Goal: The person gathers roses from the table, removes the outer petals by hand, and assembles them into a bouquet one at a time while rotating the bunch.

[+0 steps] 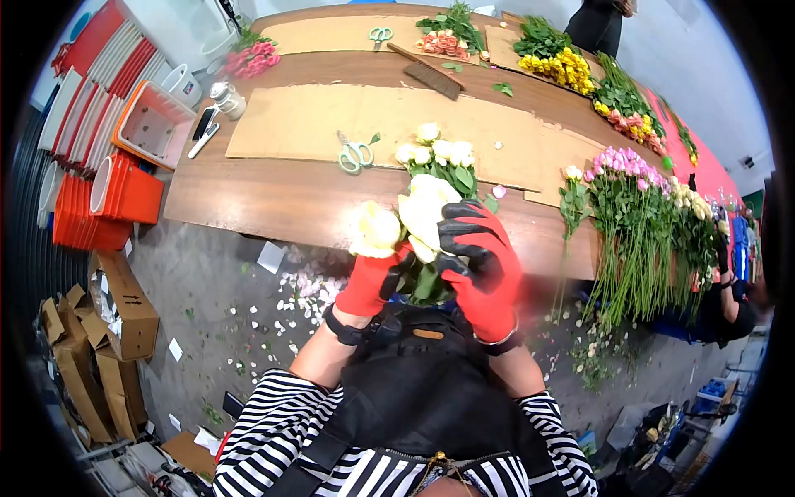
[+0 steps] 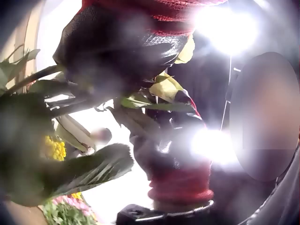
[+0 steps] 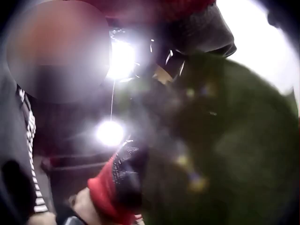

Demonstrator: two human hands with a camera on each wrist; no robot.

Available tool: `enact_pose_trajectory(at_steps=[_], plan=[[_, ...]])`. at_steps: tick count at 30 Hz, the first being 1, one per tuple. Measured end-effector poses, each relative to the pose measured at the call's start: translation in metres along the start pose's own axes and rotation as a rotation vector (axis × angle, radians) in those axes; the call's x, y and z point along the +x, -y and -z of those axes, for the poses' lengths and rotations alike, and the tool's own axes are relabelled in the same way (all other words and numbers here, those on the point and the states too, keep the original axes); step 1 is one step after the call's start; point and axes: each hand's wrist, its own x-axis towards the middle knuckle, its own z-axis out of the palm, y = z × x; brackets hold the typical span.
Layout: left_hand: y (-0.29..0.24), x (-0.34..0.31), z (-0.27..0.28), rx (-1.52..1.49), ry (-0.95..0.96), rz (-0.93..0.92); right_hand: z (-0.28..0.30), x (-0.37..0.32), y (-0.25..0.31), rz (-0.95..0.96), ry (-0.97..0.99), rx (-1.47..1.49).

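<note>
Both hands wear red gloves with black palms and fingers, close together above the table's near edge. The left hand (image 1: 370, 282) grips rose stems below a pale yellow bloom (image 1: 375, 229); in the left wrist view a stem (image 2: 35, 78) runs into the glove. Beside that bloom is a large white rose (image 1: 428, 205), its right side between the bent fingers and thumb of the right hand (image 1: 487, 269). Green leaves (image 1: 431, 286) hang under the blooms. A big blurred leaf (image 3: 225, 140) covers much of the right wrist view and hides the right fingertips.
More white roses (image 1: 443, 153) lie on cardboard (image 1: 290, 124) past the hands, near green-handled scissors (image 1: 354, 156). A brush (image 1: 426, 73) lies farther back. Pink roses (image 1: 625, 170) with long stems overhang the table's right side. Orange crates (image 1: 124, 195) stand left; fallen petals (image 1: 310, 298) litter the floor.
</note>
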Motion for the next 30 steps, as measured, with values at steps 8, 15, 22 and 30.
enact_pose_trajectory(at_steps=[8, 15, 22, 30], plan=[[0.012, -0.001, 0.002, 0.132, 0.146, -0.355, 0.007, -0.018, -0.028, -0.278, -0.111, 0.625], [-0.005, 0.009, 0.021, 0.284, 0.051, -0.358, 0.025, -0.016, -0.024, -0.25, -0.034, 0.534], [-0.024, 0.013, -0.007, -0.041, -0.301, -0.239, 0.02, 0.006, 0.007, -0.202, -0.113, 0.067], [-0.026, 0.002, -0.027, -0.096, -0.349, -0.272, -0.008, 0.011, 0.013, -0.086, -0.195, -0.435]])
